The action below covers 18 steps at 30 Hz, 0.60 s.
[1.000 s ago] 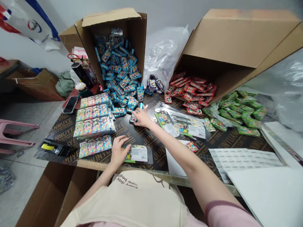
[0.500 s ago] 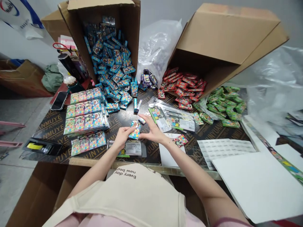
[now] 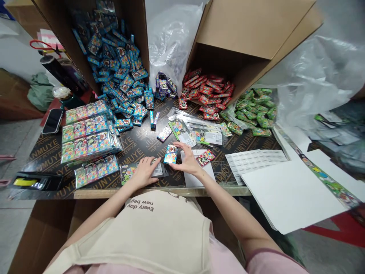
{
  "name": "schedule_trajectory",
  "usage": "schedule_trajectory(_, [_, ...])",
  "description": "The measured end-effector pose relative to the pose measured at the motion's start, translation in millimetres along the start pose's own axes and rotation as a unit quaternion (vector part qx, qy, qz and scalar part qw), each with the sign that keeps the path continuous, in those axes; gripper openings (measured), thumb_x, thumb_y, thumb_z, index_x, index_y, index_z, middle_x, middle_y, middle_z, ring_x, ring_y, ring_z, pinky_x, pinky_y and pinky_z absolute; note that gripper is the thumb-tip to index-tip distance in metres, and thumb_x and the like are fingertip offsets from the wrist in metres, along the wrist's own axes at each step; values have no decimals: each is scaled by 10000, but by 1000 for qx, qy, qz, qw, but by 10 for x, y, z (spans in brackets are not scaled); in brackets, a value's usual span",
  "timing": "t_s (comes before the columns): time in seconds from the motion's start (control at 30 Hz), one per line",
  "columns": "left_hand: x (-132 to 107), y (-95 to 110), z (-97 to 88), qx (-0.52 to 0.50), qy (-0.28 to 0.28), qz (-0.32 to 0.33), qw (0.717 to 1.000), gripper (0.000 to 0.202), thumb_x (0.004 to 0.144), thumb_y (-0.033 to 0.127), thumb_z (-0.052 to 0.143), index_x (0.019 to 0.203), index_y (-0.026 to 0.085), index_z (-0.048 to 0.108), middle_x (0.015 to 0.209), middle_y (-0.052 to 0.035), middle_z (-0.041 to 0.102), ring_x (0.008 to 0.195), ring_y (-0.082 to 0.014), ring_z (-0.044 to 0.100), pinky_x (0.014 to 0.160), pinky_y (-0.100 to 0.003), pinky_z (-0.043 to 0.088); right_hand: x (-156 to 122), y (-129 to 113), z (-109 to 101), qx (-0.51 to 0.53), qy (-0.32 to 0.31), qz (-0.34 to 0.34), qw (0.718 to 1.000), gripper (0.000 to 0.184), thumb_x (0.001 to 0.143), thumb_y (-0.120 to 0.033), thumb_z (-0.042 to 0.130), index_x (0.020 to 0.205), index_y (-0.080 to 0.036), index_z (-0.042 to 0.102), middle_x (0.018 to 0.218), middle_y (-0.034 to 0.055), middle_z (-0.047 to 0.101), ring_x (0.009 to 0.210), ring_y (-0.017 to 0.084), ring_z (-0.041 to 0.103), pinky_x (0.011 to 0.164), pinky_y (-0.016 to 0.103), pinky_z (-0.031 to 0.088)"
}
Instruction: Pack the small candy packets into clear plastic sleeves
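Note:
My right hand grips a small blue printed packet between thumb and fingers, just above the dark tabletop. My left hand lies with fingers stretched over a flat printed plastic pouch, covering its middle. Beyond the hands, a purple-edged packet lies flat, and two narrow packets stand on edge behind it. Beside my right wrist, a red packet rests partly on a white sheet. More printed pouches are spread farther back.
Stacks of wrapped packet sets stand at left, near a tape dispenser and a phone. Behind are a carton of blue packets and one of red packets. Green packets, label sheets and white boards occupy the right.
My left hand has let go of the blue packet and come down onto the pouch. The packet is now in my right hand alone. The view has shifted to the right.

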State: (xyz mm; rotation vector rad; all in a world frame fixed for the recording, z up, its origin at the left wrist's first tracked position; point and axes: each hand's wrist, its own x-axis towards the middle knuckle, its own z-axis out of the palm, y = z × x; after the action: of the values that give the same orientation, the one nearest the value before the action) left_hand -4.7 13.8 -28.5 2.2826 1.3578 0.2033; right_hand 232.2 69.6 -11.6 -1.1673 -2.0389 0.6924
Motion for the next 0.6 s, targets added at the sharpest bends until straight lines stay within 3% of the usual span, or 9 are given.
schedule_trajectory(0.13, [59,-1,-113,-14,56,-25,998,986,653,291,729,1484,172,211,1262,-153,485,1141,-310,450,977,-456,390,-50,-5,-57,-61,17,-29,998,670,641,-438,738,1216,-209,482,1159,103,631,1062,313,578,978,476,317])
schedule_trajectory(0.3, [62,-24,-195,-51,110,11,992,1116,657,263,711,1511,224,-6,1272,-123,476,1146,-302,454,1005,-466,367,-87,-113,-102,-109,-86,-99,985,664,735,-499,702,1276,-214,445,1227,115,620,1099,297,567,1031,493,205])
schedule_trajectory(0.43, [74,-16,-185,-63,123,26,990,1161,643,249,719,1508,216,-54,1282,-124,488,1158,-311,460,1016,-485,364,-67,-196,-104,-98,-135,-117,979,661,717,-436,702,1280,-203,445,1233,113,611,1098,288,542,1020,477,218])
schedule_trajectory(0.6, [88,12,-173,-67,100,55,991,1165,640,229,721,1508,220,-57,1300,-120,494,1196,-310,464,1076,-513,304,6,-172,-74,-82,-173,-148,970,693,698,-437,708,1295,-201,448,1200,103,611,1105,287,524,1017,478,234])
